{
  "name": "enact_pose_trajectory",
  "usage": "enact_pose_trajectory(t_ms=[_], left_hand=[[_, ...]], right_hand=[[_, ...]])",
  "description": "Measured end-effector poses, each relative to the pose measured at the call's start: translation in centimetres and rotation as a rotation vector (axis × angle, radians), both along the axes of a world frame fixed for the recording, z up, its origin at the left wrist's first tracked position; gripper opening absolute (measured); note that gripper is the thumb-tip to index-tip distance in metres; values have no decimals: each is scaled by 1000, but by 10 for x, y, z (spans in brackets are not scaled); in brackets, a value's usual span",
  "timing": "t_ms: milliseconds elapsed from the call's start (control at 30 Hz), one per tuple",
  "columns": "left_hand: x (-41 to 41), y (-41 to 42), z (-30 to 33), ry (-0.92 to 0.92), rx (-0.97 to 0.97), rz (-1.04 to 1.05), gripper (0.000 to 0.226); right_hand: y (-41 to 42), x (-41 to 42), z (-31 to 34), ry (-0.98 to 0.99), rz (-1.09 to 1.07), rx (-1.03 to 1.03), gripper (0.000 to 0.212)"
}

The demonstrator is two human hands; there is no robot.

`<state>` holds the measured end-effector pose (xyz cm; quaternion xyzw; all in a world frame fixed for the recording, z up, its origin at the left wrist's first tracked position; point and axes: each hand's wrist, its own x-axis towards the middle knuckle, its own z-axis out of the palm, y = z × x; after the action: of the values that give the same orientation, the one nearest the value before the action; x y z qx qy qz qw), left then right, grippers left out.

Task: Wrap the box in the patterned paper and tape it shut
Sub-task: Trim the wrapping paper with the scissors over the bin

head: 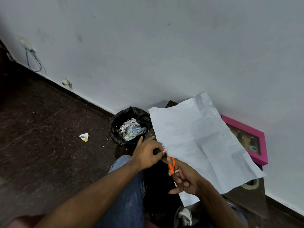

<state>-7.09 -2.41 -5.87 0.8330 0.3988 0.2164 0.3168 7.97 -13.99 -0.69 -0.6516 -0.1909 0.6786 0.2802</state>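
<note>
Trimming the edge of the paper (197, 142) looks like the step in hand. The sheet lies white side up on a dark tabletop (243, 199), creased, one corner hanging past the near edge. The right hand (185, 178) holds orange scissors (171, 165), its fingers (176, 190) curled through and around the handles; the blades are hidden. The left hand (146, 153) pinches a small strip at the paper's left edge, fingers narrow around it. The pink box (246, 137) sits past the sheet against the wall, partly covered by it. To cut well, I would keep the strip taut, follow a straight line, and let scraps drop into the bin (130, 125) just beside the tabletop.
</note>
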Motion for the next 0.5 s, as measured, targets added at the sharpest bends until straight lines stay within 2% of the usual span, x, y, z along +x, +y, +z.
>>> enact_pose_trajectory(t_ms=[200, 500], left_hand=[[3, -4, -12, -177, -134, 126, 4], [-3, 2, -8, -226, -245, 139, 14]], right_hand=[[0, 1, -1, 1, 2, -5, 56], [1, -1, 1, -35, 11, 0, 54]])
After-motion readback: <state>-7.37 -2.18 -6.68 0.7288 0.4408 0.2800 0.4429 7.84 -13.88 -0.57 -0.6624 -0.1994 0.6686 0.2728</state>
